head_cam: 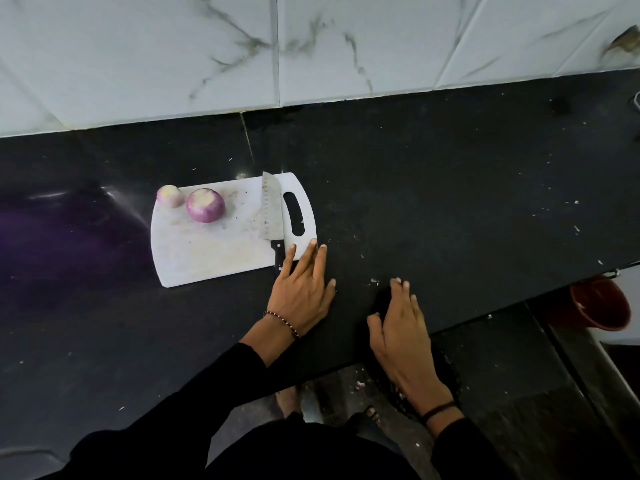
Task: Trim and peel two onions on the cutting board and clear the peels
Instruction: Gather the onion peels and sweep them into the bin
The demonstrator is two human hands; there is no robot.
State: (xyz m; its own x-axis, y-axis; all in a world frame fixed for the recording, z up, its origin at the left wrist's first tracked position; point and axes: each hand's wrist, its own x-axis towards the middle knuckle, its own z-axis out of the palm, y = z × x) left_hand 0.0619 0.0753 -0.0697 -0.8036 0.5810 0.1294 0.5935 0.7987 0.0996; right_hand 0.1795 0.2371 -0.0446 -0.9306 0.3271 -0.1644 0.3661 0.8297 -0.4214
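Peeled large onion (pixel 205 205) and small onion (pixel 169 195) on the cutting board (pixel 207 252): firm, slick, likely to roll, best cupped round the sides; left hand (pixel 301 285) and right hand (pixel 401 327) lie flat, holding nothing

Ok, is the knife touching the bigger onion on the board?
Apart. The head view shows a bare strip of cutting board between the bigger onion and the knife.

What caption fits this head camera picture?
A big onion, a small onion and a knife sit on the cutting board; left hand and right hand lie open on the black counter.
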